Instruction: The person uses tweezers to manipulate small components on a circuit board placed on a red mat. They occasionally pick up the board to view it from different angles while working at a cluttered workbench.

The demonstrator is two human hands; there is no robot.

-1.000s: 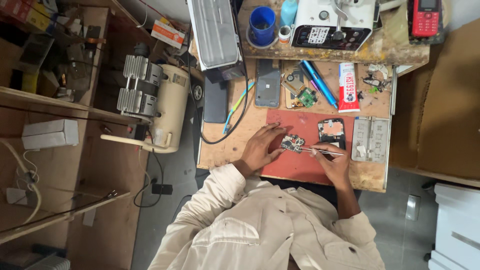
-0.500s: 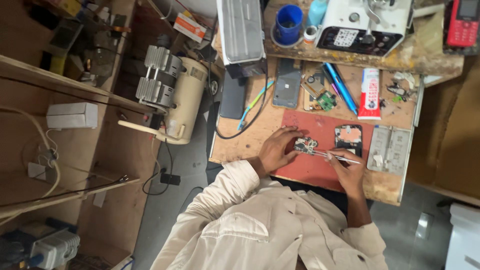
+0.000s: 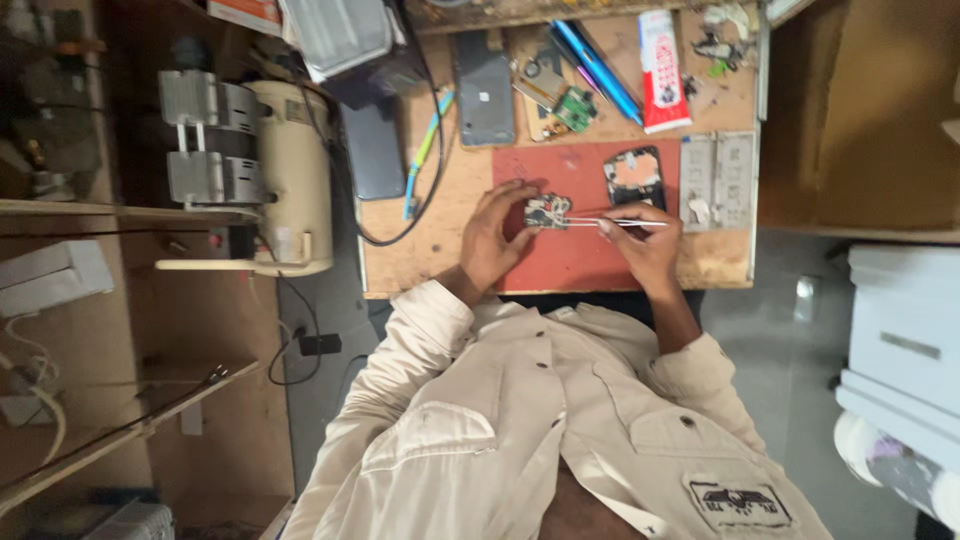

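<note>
From my remote view, the largest surface is the scuffed wooden worktop (image 3: 440, 250), bearing a red rectangular work mat (image 3: 580, 255) at its near edge. To its left stands a cream cylindrical machine with grey finned metal blocks (image 3: 270, 175). At the far side of the worktop lie a grey slab-shaped phone body (image 3: 484, 88), a blue pen-like tool (image 3: 600, 65) and a red-and-white tube (image 3: 662, 70); a pale grey hinged parts tray (image 3: 718, 180) sits at the right of the mat, and a dark opened phone shell (image 3: 633, 177) rests on the mat's far edge. The item in hand is a small irregular circuit board (image 3: 547, 211), located on the mat near its centre. The left hand (image 3: 500, 240) has its fingers (image 3: 520, 200) curled around the board's left edge, pinning it against the mat. The right hand (image 3: 645, 245) has its fingers clenched on thin metal tweezers (image 3: 610, 222), whose tips reach the board's right edge. For good execution I judge: keep the left fingers clear of the components, hold the tweezers low and nearly level, brace the right wrist on the worktop, and apply light force only, since the board appears thin and easily flexed.
</note>
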